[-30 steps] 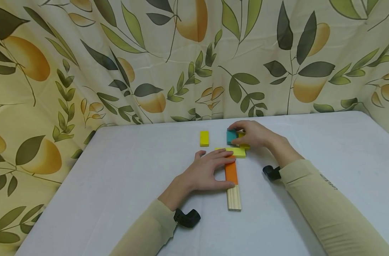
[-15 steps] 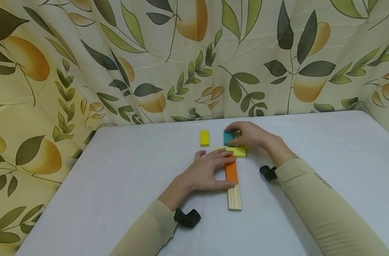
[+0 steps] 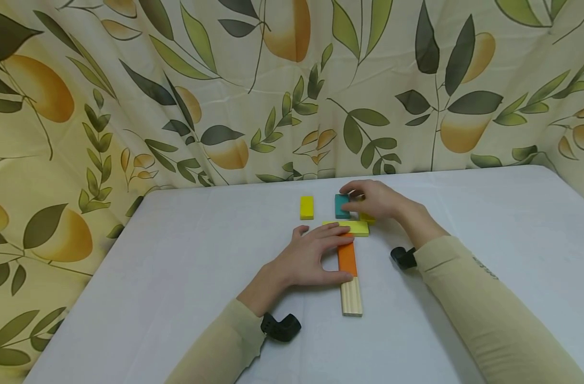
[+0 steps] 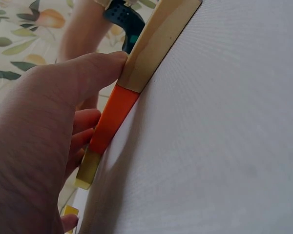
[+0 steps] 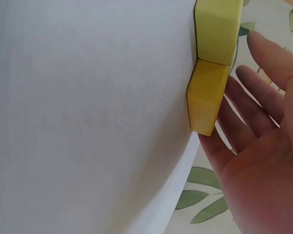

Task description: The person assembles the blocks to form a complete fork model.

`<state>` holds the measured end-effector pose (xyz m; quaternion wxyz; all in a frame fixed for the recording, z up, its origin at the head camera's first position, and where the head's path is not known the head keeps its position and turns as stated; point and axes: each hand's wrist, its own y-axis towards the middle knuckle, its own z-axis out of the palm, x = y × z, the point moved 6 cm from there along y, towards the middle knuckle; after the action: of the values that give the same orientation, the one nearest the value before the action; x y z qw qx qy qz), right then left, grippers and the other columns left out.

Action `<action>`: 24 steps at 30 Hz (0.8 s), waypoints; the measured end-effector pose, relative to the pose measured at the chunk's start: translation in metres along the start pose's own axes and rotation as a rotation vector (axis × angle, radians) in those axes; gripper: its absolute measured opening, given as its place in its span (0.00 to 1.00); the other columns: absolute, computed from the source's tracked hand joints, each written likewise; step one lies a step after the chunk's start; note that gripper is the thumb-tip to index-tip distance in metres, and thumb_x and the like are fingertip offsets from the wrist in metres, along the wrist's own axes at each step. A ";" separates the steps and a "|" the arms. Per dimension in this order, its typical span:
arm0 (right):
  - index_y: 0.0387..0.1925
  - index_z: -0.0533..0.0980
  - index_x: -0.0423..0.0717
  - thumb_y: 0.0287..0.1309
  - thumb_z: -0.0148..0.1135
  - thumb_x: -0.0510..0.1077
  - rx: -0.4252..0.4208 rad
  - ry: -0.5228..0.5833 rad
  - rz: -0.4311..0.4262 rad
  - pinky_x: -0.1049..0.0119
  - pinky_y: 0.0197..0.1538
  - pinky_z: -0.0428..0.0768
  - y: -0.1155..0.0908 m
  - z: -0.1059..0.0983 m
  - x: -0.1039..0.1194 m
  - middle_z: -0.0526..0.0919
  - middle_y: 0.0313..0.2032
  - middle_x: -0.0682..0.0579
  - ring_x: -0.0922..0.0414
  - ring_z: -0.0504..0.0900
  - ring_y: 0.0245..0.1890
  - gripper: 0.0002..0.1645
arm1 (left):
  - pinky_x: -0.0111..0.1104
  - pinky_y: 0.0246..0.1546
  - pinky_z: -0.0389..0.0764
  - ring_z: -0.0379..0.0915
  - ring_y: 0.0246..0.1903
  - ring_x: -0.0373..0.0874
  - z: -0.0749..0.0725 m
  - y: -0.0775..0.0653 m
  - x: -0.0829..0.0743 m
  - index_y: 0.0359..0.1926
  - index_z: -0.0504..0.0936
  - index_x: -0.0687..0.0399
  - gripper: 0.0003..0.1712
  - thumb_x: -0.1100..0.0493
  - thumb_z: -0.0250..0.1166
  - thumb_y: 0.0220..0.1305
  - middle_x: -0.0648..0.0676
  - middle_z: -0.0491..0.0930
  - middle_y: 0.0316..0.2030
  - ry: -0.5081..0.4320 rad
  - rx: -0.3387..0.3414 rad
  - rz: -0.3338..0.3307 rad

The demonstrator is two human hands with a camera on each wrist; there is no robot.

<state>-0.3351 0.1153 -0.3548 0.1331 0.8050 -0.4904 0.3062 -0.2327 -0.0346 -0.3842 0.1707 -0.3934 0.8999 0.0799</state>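
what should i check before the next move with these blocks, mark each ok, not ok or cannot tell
1. Left hand over the row: ok, fingers reach the orange block and pale yellow block.
2. Orange block meets plain wooden block end to end: ok, no gap shows.
3. Pale yellow block meets corner yellow block: ok, they touch in the right wrist view.
4. Right hand has a firm grip on the teal block: cannot tell, contact is unclear.
5. Lone yellow block joined to the others: not ok, it lies apart.
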 end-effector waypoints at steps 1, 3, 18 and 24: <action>0.63 0.74 0.39 0.66 0.66 0.47 -0.001 -0.001 0.000 0.42 0.66 0.66 0.000 0.000 0.000 0.78 0.59 0.37 0.41 0.74 0.60 0.28 | 0.59 0.67 0.50 0.46 0.74 0.33 0.000 0.000 0.000 0.73 0.70 0.35 0.42 0.29 0.62 0.61 0.39 0.60 0.74 0.001 0.001 0.000; 0.63 0.74 0.38 0.66 0.66 0.47 0.001 -0.004 0.000 0.43 0.66 0.66 0.001 0.000 -0.001 0.78 0.59 0.37 0.41 0.73 0.60 0.28 | 0.59 0.67 0.49 0.46 0.74 0.33 0.000 0.000 0.000 0.73 0.69 0.35 0.42 0.29 0.62 0.61 0.39 0.60 0.74 0.001 0.002 0.000; 0.64 0.74 0.38 0.66 0.67 0.46 0.016 -0.012 0.018 0.43 0.66 0.66 0.003 0.003 -0.001 0.77 0.60 0.38 0.42 0.73 0.58 0.29 | 0.60 0.67 0.49 0.47 0.74 0.34 0.000 0.000 0.000 0.73 0.70 0.35 0.43 0.28 0.62 0.60 0.39 0.60 0.74 -0.009 0.004 -0.001; 0.63 0.75 0.39 0.66 0.67 0.47 0.017 -0.021 0.001 0.43 0.66 0.66 0.002 0.002 0.000 0.77 0.60 0.39 0.42 0.73 0.58 0.28 | 0.60 0.67 0.49 0.46 0.74 0.34 0.000 0.000 0.000 0.73 0.69 0.35 0.43 0.29 0.62 0.60 0.39 0.60 0.74 -0.008 0.000 0.000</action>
<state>-0.3357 0.1133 -0.3563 0.1209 0.8092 -0.4893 0.3020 -0.2322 -0.0347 -0.3841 0.1740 -0.3929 0.8993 0.0815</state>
